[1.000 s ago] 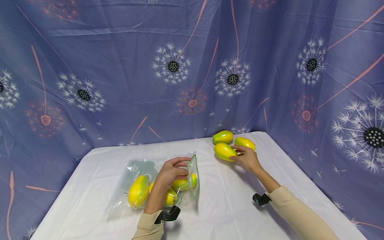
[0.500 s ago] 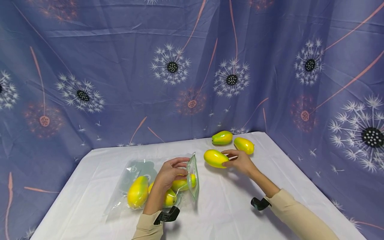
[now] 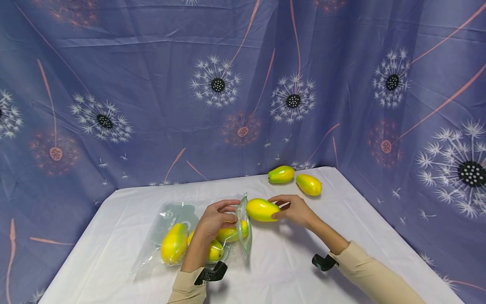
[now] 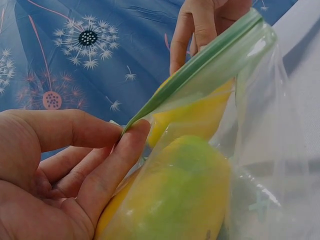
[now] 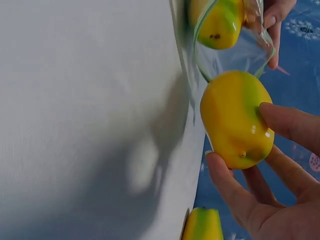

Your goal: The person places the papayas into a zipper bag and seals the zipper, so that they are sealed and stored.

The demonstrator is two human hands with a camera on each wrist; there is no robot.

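Between the thumb and fingers of my left hand (image 3: 213, 223) is the upper rim of a clear zip bag (image 4: 200, 65) with a green zip edge. Its mouth gapes to the right. Glossy yellow-green papayas (image 3: 174, 244) lie inside, one of them (image 4: 175, 190) close beneath the left fingers. My right hand (image 3: 298, 210) grips another papaya (image 3: 261, 210) by its right end, thumb and fingers spread round it. That fruit is right at the bag's mouth, and in the right wrist view its far end (image 5: 235, 110) overlaps the opening.
Two more papayas, one greener (image 3: 281, 174) and one yellower (image 3: 309, 185), lie at the back right of the white-covered table (image 3: 288, 270). A blue dandelion-print curtain (image 3: 159, 105) hangs behind and to the right of the table.
My right hand has carried the papaya left and toward me, from beside the two back papayas to the bag's mouth. The left hand and bag stay in place.
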